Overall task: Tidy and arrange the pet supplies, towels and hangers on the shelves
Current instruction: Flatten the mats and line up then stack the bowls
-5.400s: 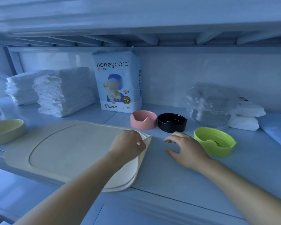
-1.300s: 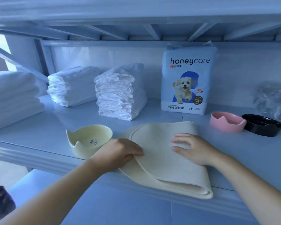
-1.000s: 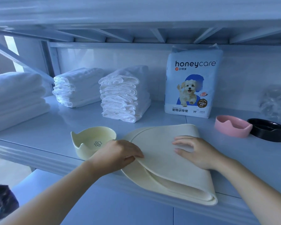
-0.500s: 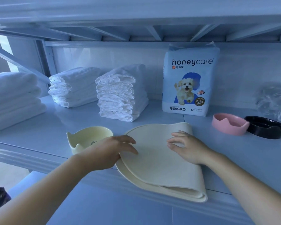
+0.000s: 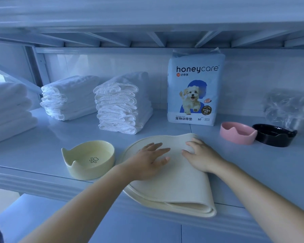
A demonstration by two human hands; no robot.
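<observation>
stacks of folded white towels (image 5: 121,104) at back left, pale yellow cat-eared bowl (image 5: 89,158) just left of the mat, honeycare training-pad pack (image 5: 194,92) upright behind, pink cat-eared bowl (image 5: 237,132) and black cat-eared bowl (image 5: 274,135) side by side at right. folded cream rubbery mat (image 5: 174,186) at the front edge of the pale blue shelf (image 5: 42,142), under both hands. left hand (image 5: 147,162) flat on top, fingers spread; right hand (image 5: 202,156) just beside, not touching it, fingers straight, pressing down.

Pale blue shelf (image 5: 42,137) holding towels and pet supplies.
3 white towel stacks stand at the left and back: left stack (image 5: 7,109), middle stack (image 5: 68,97), right stack (image 5: 123,104). A yellow bowl (image 5: 89,158) sits near the front edge, just beside a folded cream mat (image 5: 179,186) that reaches that edge. A pad pack (image 5: 195,90) stands upright at the back. To its right, a pink bowl (image 5: 237,132) sits just beside a black bowl (image 5: 274,135), with a clear bag (image 5: 286,107) behind them.
</observation>
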